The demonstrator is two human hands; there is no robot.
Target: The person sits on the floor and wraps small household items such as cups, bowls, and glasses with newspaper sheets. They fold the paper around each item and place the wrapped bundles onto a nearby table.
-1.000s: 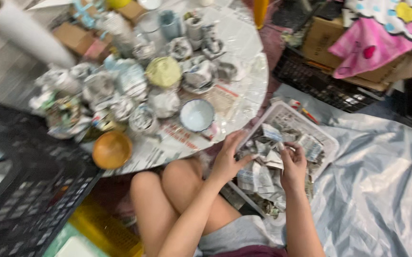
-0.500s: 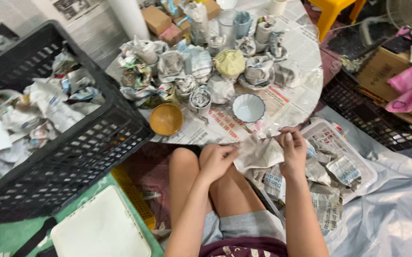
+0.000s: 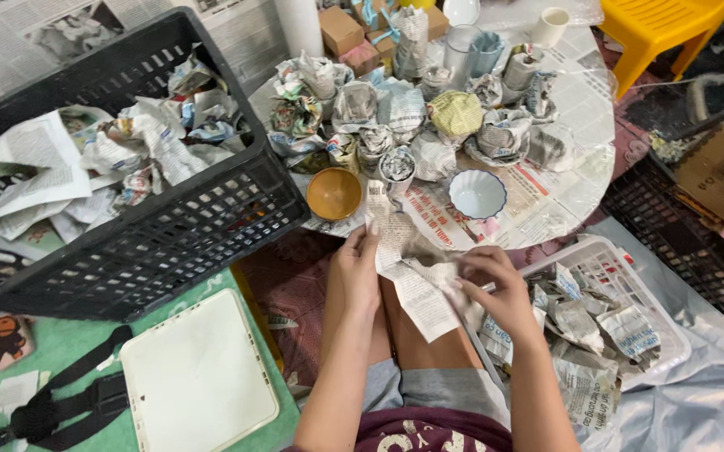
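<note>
A crumpled sheet of newspaper (image 3: 412,268) is stretched between my two hands above my knees. My left hand (image 3: 356,272) grips its left edge, fingers pointing up toward the table. My right hand (image 3: 500,289) pinches the right side of the same sheet. Just beyond them a round table (image 3: 562,188) covered in newspaper carries several paper-wrapped items (image 3: 395,109), an orange-brown bowl (image 3: 333,192) and a white-and-blue bowl (image 3: 476,193).
A large black plastic crate (image 3: 169,226) full of crumpled newspaper stands at the left. A white basket (image 3: 621,293) of wrapped pieces sits at my right. A white square lid (image 3: 199,377) lies on the green mat. Another black crate (image 3: 680,226) and a yellow stool (image 3: 663,25) are at the right.
The view has swung left, bringing the black crate fully into sight. My hands lifted the newspaper sheet from the white basket and now spread it over my knees.
</note>
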